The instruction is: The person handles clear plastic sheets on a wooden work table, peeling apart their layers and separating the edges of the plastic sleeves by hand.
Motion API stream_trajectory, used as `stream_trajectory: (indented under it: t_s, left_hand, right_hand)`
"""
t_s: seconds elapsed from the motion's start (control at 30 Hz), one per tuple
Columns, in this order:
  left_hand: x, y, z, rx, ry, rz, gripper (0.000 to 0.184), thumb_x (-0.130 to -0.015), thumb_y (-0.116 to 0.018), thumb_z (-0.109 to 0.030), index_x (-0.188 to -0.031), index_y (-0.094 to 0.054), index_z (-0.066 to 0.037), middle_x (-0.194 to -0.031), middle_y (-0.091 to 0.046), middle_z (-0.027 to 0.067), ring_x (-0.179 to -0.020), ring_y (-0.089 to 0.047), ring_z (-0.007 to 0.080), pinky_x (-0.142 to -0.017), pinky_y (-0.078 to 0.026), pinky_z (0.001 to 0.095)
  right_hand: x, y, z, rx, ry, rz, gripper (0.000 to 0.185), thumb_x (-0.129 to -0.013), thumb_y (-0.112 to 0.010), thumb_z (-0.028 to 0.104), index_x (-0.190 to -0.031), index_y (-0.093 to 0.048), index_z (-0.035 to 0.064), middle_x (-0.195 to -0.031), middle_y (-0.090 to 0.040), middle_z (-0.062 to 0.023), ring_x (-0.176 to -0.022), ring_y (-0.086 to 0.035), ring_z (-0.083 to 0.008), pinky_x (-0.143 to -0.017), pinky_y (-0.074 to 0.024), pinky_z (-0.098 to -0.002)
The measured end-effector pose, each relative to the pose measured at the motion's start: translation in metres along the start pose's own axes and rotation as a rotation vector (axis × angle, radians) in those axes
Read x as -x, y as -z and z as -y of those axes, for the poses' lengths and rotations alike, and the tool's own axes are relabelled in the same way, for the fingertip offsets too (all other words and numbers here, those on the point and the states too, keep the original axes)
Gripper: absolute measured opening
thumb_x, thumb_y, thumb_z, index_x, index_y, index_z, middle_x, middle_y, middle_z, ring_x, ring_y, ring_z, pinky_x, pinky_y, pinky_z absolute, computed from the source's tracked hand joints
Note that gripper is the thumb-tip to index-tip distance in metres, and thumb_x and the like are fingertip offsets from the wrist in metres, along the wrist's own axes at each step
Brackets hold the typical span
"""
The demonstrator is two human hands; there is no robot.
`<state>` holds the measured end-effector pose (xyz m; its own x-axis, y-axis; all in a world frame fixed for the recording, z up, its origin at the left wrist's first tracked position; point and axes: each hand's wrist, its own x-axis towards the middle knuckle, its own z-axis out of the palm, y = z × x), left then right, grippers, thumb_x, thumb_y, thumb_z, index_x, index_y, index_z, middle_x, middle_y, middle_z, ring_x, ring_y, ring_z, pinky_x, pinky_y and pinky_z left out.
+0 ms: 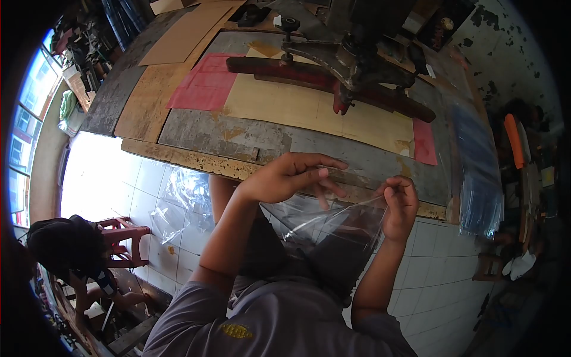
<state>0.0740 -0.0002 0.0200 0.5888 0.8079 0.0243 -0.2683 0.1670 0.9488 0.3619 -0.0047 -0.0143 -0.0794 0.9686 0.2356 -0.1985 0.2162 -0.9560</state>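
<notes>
A clear plastic sheet (333,223) hangs over my lap, below the front edge of the worktable. My right hand (399,205) pinches its upper right corner between thumb and fingers. Above the sheet's left part is my left hand (297,177), its fingers spread and apart, with nothing gripped. Behind my hands, a long yellow sheet (285,104) with a pink piece (205,80) at its left end and another pink piece (424,143) at its right end lies on the grey plate. A dark red metal press bar (285,66) stands over the yellow sheet.
Stacked clear plastic sheets (476,172) hang over the table's right side. Brown cardboard (178,35) lies at the back left. Loose plastic (184,199) is on the tiled floor, near a red stool (128,241). Another person (71,250) is at the lower left.
</notes>
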Motion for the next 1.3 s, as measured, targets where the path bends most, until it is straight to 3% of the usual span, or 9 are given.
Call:
stream_trajectory:
  t_s: [0.13,0.53,0.83,1.3]
  left_hand:
    - [0.0016,0.0013,-0.0026,-0.071,0.026,0.030,0.041,-0.108,-0.050,-0.011,-0.145,-0.049,0.007,-0.104,-0.075,0.0207,-0.093,-0.076,0.0230,-0.094,-0.056,0.0321]
    - [0.0020,0.0000,0.0028,-0.022,-0.038,0.021,0.051,-0.101,-0.058,0.003,-0.149,-0.043,0.005,-0.113,-0.074,0.0179,-0.114,-0.069,0.0216,-0.102,-0.052,0.0330]
    - [0.0011,0.0006,0.0049,-0.008,-0.057,0.038,0.054,-0.097,-0.062,0.006,-0.148,-0.045,0.006,-0.103,-0.075,0.0183,-0.104,-0.072,0.0208,-0.098,-0.053,0.0330]
    - [0.0022,0.0003,0.0039,-0.026,-0.048,0.025,0.050,-0.099,-0.063,0.000,-0.146,-0.047,0.005,-0.099,-0.075,0.0154,-0.098,-0.073,0.0197,-0.094,-0.056,0.0331]
  right_hand:
    - [-0.0004,-0.0007,0.0006,0.020,0.009,-0.001,0.021,-0.094,-0.065,0.005,-0.113,-0.060,-0.0018,-0.096,-0.062,-0.0060,-0.088,-0.060,-0.0128,-0.081,-0.0484,-0.0272]
    - [0.0002,0.0007,0.0002,-0.009,0.022,0.010,0.017,-0.095,-0.062,0.000,-0.112,-0.061,-0.0025,-0.100,-0.065,-0.0076,-0.088,-0.065,-0.0140,-0.082,-0.0508,-0.0274]
    - [0.0000,0.0024,-0.0011,-0.012,0.025,0.023,0.018,-0.094,-0.062,-0.001,-0.112,-0.061,-0.0027,-0.101,-0.064,-0.0072,-0.088,-0.064,-0.0139,-0.082,-0.0511,-0.0277]
    - [0.0000,0.0013,-0.0004,-0.005,0.025,0.016,0.016,-0.094,-0.062,0.000,-0.111,-0.062,-0.0027,-0.100,-0.064,-0.0073,-0.087,-0.065,-0.0134,-0.082,-0.0513,-0.0273]
